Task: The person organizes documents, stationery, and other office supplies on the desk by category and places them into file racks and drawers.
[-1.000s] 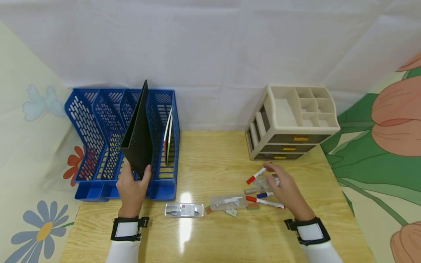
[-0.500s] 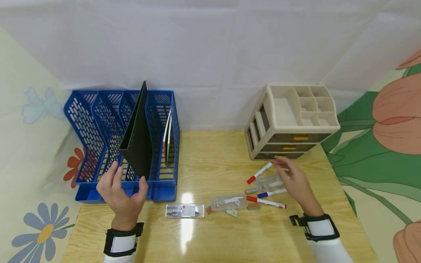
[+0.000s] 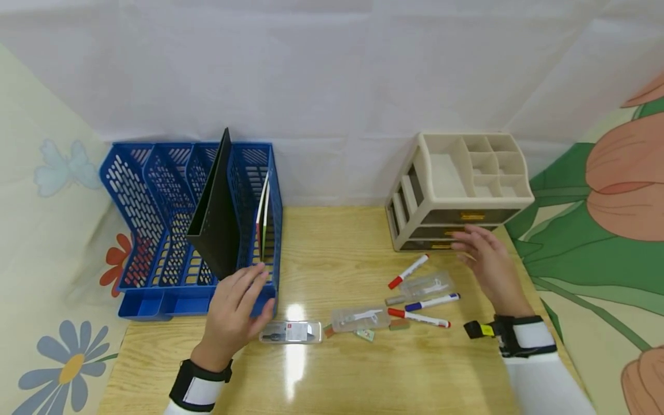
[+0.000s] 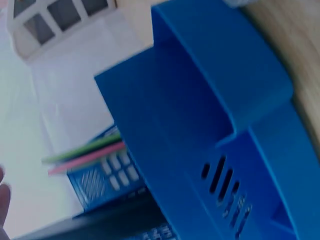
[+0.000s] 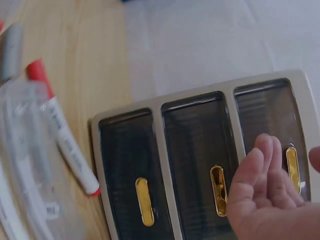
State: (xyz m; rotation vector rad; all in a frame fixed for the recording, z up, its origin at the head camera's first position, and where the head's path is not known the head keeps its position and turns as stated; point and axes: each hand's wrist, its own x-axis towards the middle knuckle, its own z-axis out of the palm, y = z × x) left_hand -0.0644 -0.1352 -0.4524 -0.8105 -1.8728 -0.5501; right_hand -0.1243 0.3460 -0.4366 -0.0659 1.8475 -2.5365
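Observation:
My left hand (image 3: pixel 233 314) hovers over the front trays of the blue file rack (image 3: pixel 136 302), fingers loosely extended and holding nothing. A black folder (image 3: pixel 218 230) leans upright in one rack slot, and thin booklets (image 3: pixel 263 219) stand in the right slot. In the left wrist view only fingertips (image 4: pixel 3 195) show at the left edge. My right hand (image 3: pixel 490 271) is in front of the beige drawer unit (image 3: pixel 430 202), with nothing held. In the right wrist view its fingers are near the yellow handle (image 5: pixel 293 170) of the top drawer; contact cannot be told. All drawers are closed.
Red markers (image 3: pixel 408 271) and a blue-capped marker (image 3: pixel 432 302) lie on the table. Around them are two clear plastic boxes (image 3: pixel 344 323), a grey stick (image 3: pixel 395 300) and small erasers (image 3: pixel 365 335). A clear case (image 3: pixel 291 332) lies in front of the rack.
My left hand has let go of the black folder, drawn back, then moved right along the rack's front. My right hand has moved from above the markers toward the drawers.

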